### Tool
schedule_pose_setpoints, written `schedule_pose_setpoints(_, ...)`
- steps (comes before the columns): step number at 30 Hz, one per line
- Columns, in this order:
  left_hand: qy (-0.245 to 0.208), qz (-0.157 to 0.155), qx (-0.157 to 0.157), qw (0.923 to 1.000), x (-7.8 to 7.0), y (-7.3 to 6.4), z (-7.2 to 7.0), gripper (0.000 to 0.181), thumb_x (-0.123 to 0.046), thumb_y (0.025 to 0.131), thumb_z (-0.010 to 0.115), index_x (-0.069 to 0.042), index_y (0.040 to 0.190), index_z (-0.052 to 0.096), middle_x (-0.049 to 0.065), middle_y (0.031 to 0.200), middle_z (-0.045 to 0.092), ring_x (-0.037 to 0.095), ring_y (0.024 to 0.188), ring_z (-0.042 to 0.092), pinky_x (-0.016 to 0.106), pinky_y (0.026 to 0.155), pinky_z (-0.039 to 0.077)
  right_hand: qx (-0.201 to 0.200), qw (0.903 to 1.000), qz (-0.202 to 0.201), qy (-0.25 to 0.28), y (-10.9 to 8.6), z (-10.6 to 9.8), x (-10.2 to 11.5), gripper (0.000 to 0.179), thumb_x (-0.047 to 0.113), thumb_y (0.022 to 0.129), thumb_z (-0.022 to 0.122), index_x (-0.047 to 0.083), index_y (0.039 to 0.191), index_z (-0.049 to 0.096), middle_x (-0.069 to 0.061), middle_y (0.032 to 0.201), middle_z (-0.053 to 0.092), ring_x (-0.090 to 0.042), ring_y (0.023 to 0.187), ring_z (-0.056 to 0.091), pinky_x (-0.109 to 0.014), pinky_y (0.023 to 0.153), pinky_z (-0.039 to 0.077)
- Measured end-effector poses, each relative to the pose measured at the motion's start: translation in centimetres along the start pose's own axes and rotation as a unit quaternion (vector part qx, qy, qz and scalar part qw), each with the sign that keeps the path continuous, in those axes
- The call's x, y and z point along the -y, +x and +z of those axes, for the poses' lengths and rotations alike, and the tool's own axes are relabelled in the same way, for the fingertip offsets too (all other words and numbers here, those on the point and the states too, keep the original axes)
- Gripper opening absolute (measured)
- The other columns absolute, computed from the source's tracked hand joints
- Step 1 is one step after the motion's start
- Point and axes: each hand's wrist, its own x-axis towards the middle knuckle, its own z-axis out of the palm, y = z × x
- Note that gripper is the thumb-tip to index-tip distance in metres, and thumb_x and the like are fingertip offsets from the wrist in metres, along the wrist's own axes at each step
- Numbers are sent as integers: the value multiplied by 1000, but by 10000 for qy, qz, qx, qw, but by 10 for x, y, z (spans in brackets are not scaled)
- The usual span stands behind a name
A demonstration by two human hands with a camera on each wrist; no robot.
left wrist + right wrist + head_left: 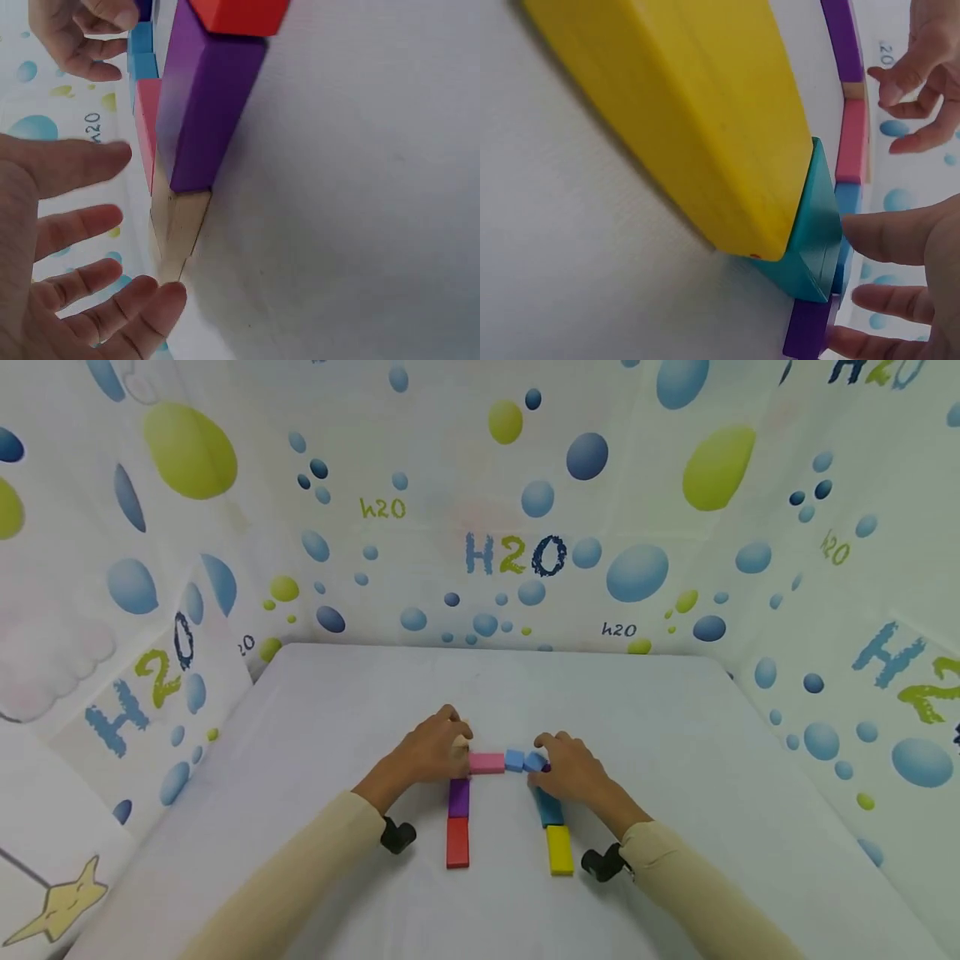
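Note:
My left hand (429, 750) is at the left corner of a U-shaped row of coloured blocks, fingers loosely spread. Its fingertips (174, 296) are right at the end of a bare wooden block (187, 221), beside a purple block (459, 799). From that corner a pink block (487, 764) and small light-blue blocks (514, 760) form the far side. At the right corner my right hand (573, 770) has its thumb by the teal block (816, 232). Its extended fingers reach a small dark-purple block (808, 330), largely hidden in the head view.
A red block (457, 843) ends the left leg of the U, and a yellow block (559, 850) ends the right leg. All stand on a white-covered table (360, 693). A printed curtain (420, 435) encloses the back and sides.

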Motion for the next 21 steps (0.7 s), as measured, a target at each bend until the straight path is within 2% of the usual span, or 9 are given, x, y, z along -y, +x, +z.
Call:
schedule_pose_setpoints(4, 138, -114, 295, 9994, 2, 10, 4, 47, -39, 76, 84, -20, 118, 73, 6, 133, 50, 24, 104, 58, 46, 80, 55, 173, 9998, -43, 70, 7, 2, 3, 53, 36, 86, 79, 15, 132, 61, -11, 114, 61, -26, 96, 55, -47, 81, 58)
schedule_pose_setpoints(9, 226, -123, 646, 9976, 2, 16, 11, 38, -42, 76, 85, -24, 108, 76, 2, 133, 51, 22, 101, 60, 45, 82, 54, 250, 9995, -124, 153, 9, 7, 4, 49, 32, 86, 80, 14, 128, 64, -10, 109, 62, -25, 93, 55, -43, 78, 59)
schedule_pose_setpoints(13, 226, 29, 710, 9972, 3, 20, 13, 29, -39, 78, 84, -24, 102, 77, 2, 130, 54, 22, 100, 60, 44, 84, 54, 282, 9992, -189, 233, 12, 6, 5, 44, 29, 86, 80, 15, 125, 66, -10, 107, 62, -25, 90, 56, -44, 77, 59)
schedule_pose_setpoints(17, 402, 204, 687, 9966, 4, 22, 14, 28, -38, 80, 83, -22, 102, 78, 2, 129, 55, 21, 98, 61, 43, 86, 55, 334, 9988, -278, 214, 13, 3, 7, 37, 27, 87, 79, 18, 121, 67, -9, 105, 61, -25, 88, 55, -44, 72, 57)
schedule_pose_setpoints(21, 390, 312, 597, 9970, 7, 21, 14, 28, -39, 82, 81, -20, 102, 78, 3, 129, 55, 20, 101, 60, 41, 87, 54, 328, 9987, -367, 127, 14, 0, 9, 34, 25, 88, 79, 20, 120, 68, -8, 106, 61, -25, 88, 53, -44, 71, 56)
